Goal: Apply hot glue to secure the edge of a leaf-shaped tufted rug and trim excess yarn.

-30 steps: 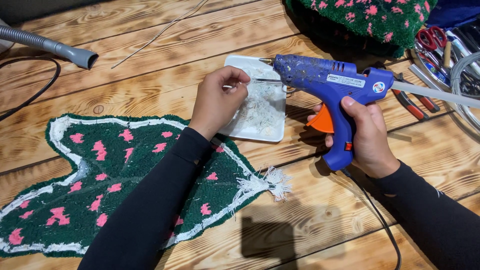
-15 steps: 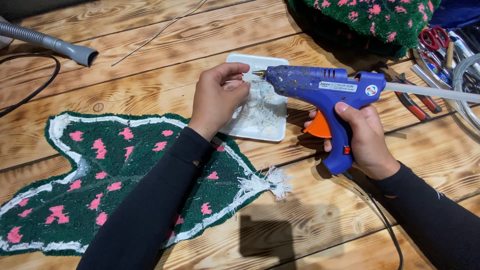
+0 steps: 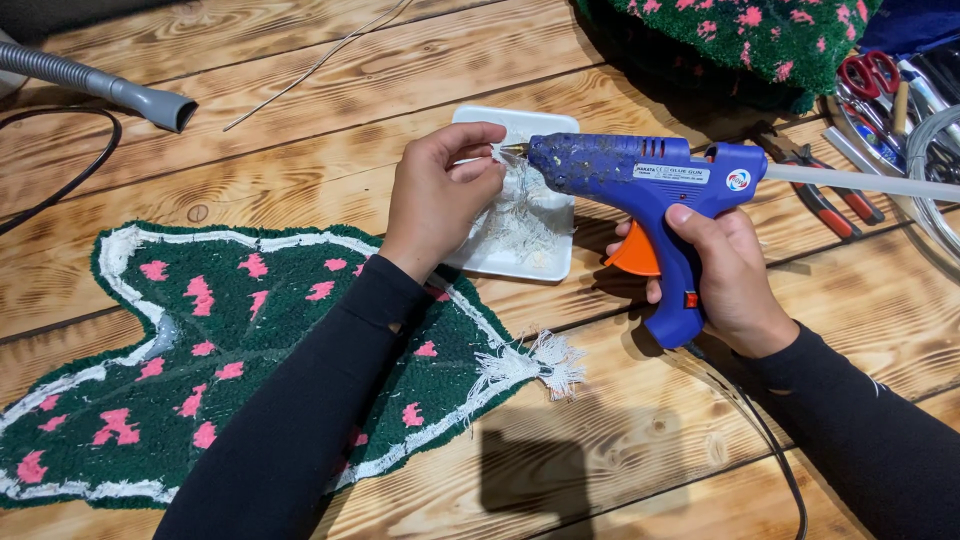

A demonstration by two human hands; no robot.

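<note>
Over white tray (image 3: 560, 262), right hand (image 3: 735, 280) grips blue glue gun (image 3: 640, 185) — left hand (image 3: 440, 195) pinches stringy glue (image 3: 500, 158).

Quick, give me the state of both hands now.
Left hand: fingers pinched at the glue gun's nozzle; what they hold cannot be told.
Right hand: closed on the blue glue gun.

One blue hot glue gun (image 3: 650, 190), with one orange trigger (image 3: 632, 255) and one clear glue stick (image 3: 860, 182) in its back. One white rectangular tray (image 3: 520, 262). Two tufted green rugs with pink spots: one leaf-shaped piece (image 3: 180, 350) lying flat on the worktop, one bunched piece (image 3: 750, 30) at the far edge. One grey vacuum hose nozzle (image 3: 150, 102). One thin wire (image 3: 310, 68) lying loose on the boards. One pair of red-handled scissors (image 3: 868, 72). One pair of red-handled pliers (image 3: 820, 190). Two hands, a left hand (image 3: 440, 200) and a right hand (image 3: 735, 275). Further tools in the heap at the right edge are too crowded to count.
</note>
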